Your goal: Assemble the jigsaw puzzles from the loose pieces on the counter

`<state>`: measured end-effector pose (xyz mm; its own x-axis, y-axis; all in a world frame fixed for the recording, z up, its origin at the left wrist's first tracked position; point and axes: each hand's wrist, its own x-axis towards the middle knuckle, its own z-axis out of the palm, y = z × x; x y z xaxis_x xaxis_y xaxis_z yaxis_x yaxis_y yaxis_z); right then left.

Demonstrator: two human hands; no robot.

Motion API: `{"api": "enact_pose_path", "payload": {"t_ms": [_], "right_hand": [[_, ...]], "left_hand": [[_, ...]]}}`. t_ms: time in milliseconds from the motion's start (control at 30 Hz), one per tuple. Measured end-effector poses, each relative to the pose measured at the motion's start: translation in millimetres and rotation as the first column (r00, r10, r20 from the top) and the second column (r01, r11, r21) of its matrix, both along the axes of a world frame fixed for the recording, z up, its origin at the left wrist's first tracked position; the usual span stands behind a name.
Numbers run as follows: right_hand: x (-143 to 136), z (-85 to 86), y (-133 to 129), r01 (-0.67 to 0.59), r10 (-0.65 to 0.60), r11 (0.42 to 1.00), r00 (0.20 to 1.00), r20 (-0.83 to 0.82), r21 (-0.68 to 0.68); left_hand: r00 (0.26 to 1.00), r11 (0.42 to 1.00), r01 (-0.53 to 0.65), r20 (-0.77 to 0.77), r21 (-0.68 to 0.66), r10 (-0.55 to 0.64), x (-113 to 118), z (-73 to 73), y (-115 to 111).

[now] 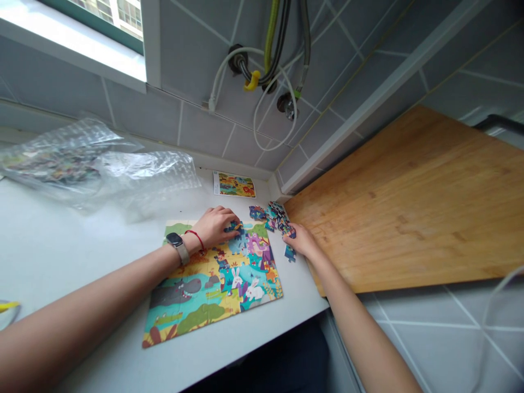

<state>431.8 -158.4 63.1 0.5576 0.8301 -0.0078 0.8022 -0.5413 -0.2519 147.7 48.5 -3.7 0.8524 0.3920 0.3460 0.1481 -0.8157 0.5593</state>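
Holding a small piece (233, 225) in its grip, the left hand (216, 225) is over the puzzle (204, 311), while the right hand (302, 240) touches loose pieces (289, 231), its grip unclear.

The left forearm (94, 303) stretches bare from the near left toward the far right, its wrist (190, 248) nearly straight. The left hand (216, 228) bends palm down, knuckles raised, fingers curled toward the right. The bare right forearm (360, 311) slants from the near right toward the far left; the right hand (302, 241) points leftward, thumb on the near side, fingers partly hidden.
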Motion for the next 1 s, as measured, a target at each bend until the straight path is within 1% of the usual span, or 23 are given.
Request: {"api": "enact_pose_path", "payload": {"t_ms": [100, 200, 267, 300, 333, 400, 467, 533, 600, 667, 767, 867, 933, 1000], "right_hand": [[-1, 6.8, -5, 0.015, -0.011, 0.998, 0.998, -0.062, 0.054], [-10, 10.2, -10, 0.036, -0.02, 0.993, 0.991, -0.135, 0.114], [-24, 9.7, -11, 0.068, -0.01, 0.98, 0.956, -0.294, 0.187], [-34, 8.7, -11, 0.097, 0.005, 0.969, 0.912, -0.409, 0.229], [-44, 7.4, -11, 0.136, 0.03, 0.955, 0.842, -0.539, 0.265], [-64, 3.9, -8, 0.184, 0.077, 0.94, 0.707, -0.703, 0.288], [-80, -0.5, -2, 0.198, 0.092, 0.941, 0.63, -0.771, 0.274], [-89, -4.9, 5, 0.224, 0.09, 0.936, 0.59, -0.802, 0.27], [-91, -7.9, 13, 0.263, 0.088, 0.922, 0.574, -0.814, 0.285], [-90, -8.6, 21, 0.273, 0.091, 0.912, 0.592, -0.801, 0.305], [-88, -7.1, 35, 0.217, 0.122, 0.915, 0.654, -0.747, 0.339], [-91, -9.2, 52, 0.126, 0.204, 0.92, 0.657, -0.726, 0.372], [-97, -15.5, 64, 0.069, 0.262, 0.916, 0.642, -0.721, 0.395], [-102, -25.1, 74, 0.033, 0.312, 0.902, 0.641, -0.701, 0.431]], "left_hand": [[1.0, 1.0, -0.004, 0.013, -0.027, 0.004, 0, 0.5, 0], [1.0, 0.998, -0.007, 0.021, -0.063, 0.009, 1, 0.2, 0], [0.999, 0.995, -0.02, 0.028, -0.101, 0.023, 2, -0.1, 1], [0.999, 0.991, -0.032, 0.032, -0.126, 0.037, 3, -0.3, 2], [0.998, 0.987, -0.046, 0.037, -0.154, 0.053, 4, -0.3, 3], [0.995, 0.974, -0.074, 0.047, -0.213, 0.086, 5, -0.1, 5], [0.992, 0.96, -0.089, 0.059, -0.265, 0.108, 5, 0.4, 6], [0.99, 0.946, -0.094, 0.073, -0.311, 0.123, 6, 0.9, 7], [0.987, 0.931, -0.098, 0.088, -0.352, 0.137, 6, 1.3, 8], [0.984, 0.92, -0.098, 0.1, -0.379, 0.146, 5, 2.1, 7], [0.984, 0.916, -0.083, 0.113, -0.393, 0.138, 3, 4.7, 5], [0.986, 0.918, -0.061, 0.119, -0.392, 0.116, 1, 8.4, 3], [0.987, 0.932, -0.03, 0.137, -0.361, 0.085, -1, 9.6, 2], [0.986, 0.964, 0.029, 0.165, -0.264, 0.015, -2, 8.6, 1]]}}
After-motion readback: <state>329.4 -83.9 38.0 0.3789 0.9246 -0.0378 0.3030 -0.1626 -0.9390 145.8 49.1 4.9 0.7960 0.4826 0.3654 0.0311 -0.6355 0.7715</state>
